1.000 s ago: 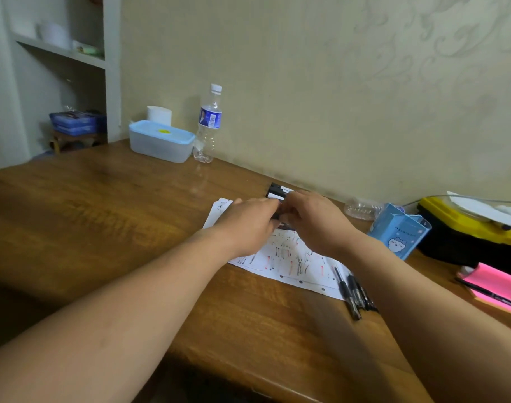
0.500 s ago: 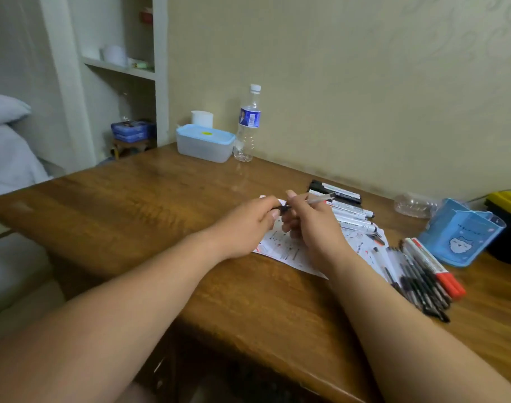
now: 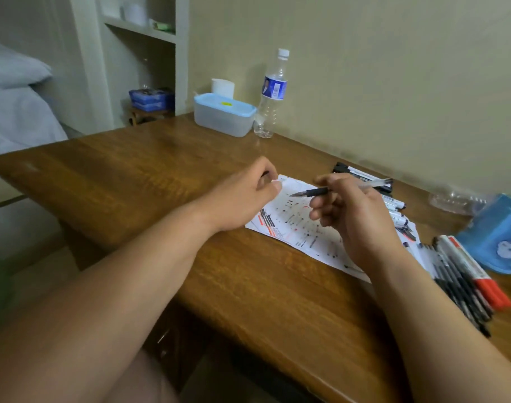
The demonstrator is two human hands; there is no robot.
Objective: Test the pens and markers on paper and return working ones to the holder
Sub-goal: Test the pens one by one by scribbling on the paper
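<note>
My right hand (image 3: 353,216) grips a clear-barrelled pen (image 3: 344,189) with a black grip, its bare tip pointing left above the paper (image 3: 295,228). The white sheet lies on the desk, covered with black and red test marks. My left hand (image 3: 242,196) hovers at the sheet's far left corner, thumb and forefinger pinched together on what looks like the small pen cap, mostly hidden. A row of black-and-white markers (image 3: 393,203) lies behind my right hand. A bunch of pens and red-ended markers (image 3: 469,283) lies right of the sheet. The blue holder (image 3: 501,239) stands at the far right.
A wooden desk (image 3: 149,181) runs along the wall. At its back stand a lidded plastic box (image 3: 223,114), a water bottle (image 3: 273,94) and a white roll (image 3: 222,87). A crumpled clear wrapper (image 3: 455,199) lies by the holder. Shelves and a bed are at the left.
My hands, joined at the pen's tip half a second ago, have pulled apart: the left hand went left and the pen's tip now shows bare. My head turned left.
</note>
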